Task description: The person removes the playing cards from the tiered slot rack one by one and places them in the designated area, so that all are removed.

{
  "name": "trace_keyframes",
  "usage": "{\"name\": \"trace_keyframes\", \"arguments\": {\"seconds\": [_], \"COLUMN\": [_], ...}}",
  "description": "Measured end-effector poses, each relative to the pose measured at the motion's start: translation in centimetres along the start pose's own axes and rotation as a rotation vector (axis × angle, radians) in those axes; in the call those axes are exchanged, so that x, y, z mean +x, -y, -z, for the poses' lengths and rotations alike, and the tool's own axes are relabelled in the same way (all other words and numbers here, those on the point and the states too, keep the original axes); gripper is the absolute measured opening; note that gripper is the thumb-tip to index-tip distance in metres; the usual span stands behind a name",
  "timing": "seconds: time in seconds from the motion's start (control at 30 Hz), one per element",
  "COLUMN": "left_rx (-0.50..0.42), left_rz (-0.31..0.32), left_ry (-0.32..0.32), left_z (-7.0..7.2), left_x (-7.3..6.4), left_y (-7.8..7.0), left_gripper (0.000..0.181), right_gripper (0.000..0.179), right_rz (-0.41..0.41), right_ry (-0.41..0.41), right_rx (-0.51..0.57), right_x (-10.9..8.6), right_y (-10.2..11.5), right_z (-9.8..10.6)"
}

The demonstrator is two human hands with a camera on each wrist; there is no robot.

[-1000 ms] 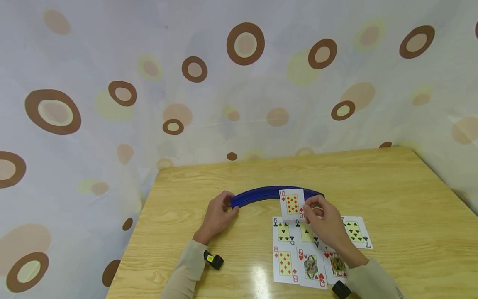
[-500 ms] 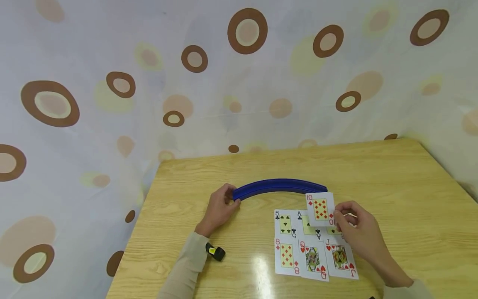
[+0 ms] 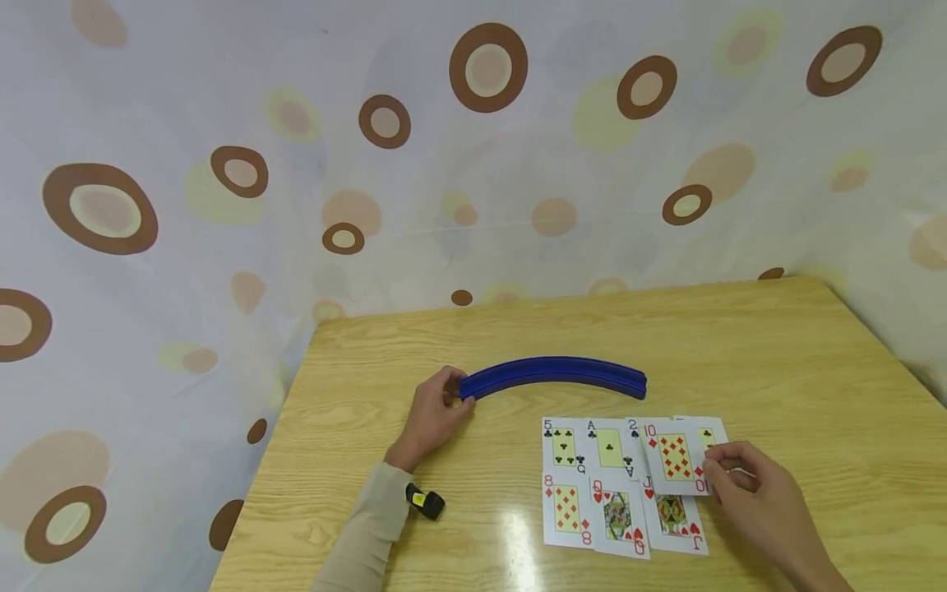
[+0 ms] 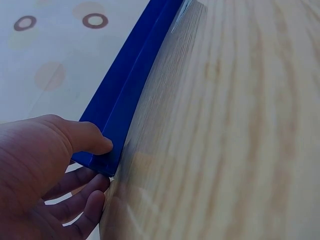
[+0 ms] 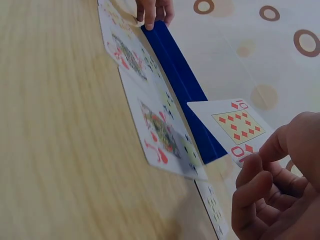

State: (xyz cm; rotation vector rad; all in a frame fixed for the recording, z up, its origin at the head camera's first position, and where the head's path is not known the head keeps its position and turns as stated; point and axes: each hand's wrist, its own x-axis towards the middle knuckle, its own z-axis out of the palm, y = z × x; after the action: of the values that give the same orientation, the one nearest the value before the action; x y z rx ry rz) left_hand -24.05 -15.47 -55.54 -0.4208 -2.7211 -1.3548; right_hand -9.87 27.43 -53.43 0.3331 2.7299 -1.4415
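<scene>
My right hand (image 3: 765, 501) pinches the ten of diamonds (image 3: 675, 458) by its right edge between thumb and fingers. In the right wrist view, the ten of diamonds (image 5: 239, 127) is tilted above the table. Seen from the head, it overlaps the two of spades (image 3: 632, 440) and the seven of clubs (image 3: 706, 429) and hides parts of both. My left hand (image 3: 431, 418) grips the left end of a curved blue card holder (image 3: 555, 370). The left wrist view has the thumb on top of the grooved holder (image 4: 132, 80) and the fingers below its end.
Five of clubs (image 3: 564, 448) and ace of clubs (image 3: 610, 448) lie in the upper row on the wooden table (image 3: 370, 353). Below them are the eight of diamonds (image 3: 567, 510), queen of hearts (image 3: 617, 518) and jack of hearts (image 3: 673, 518). A patterned cloth (image 3: 414, 189) hangs behind.
The right hand has carried the ten of diamonds rightward and nearer, from in front of the blue card holder to over the right-hand cards. My left hand keeps its grip on the holder.
</scene>
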Motion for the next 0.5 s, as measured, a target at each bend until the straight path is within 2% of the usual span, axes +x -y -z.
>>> {"name": "trace_keyframes", "arguments": {"seconds": [0.27, 0.5], "left_rx": [0.002, 0.014], "left_rz": [0.007, -0.003], "left_ry": [0.011, 0.014], "left_z": [-0.2, 0.1], "left_x": [-0.4, -0.1], "left_y": [0.3, 0.4], "left_gripper": [0.028, 0.029], "right_gripper": [0.038, 0.041], "right_rz": [-0.105, -0.279], "right_ry": [0.053, 0.036], "right_rx": [-0.134, -0.122], "right_x": [-0.3, -0.6], "right_y": [-2.1, -3.5], "right_z": [1.9, 2.4]}}
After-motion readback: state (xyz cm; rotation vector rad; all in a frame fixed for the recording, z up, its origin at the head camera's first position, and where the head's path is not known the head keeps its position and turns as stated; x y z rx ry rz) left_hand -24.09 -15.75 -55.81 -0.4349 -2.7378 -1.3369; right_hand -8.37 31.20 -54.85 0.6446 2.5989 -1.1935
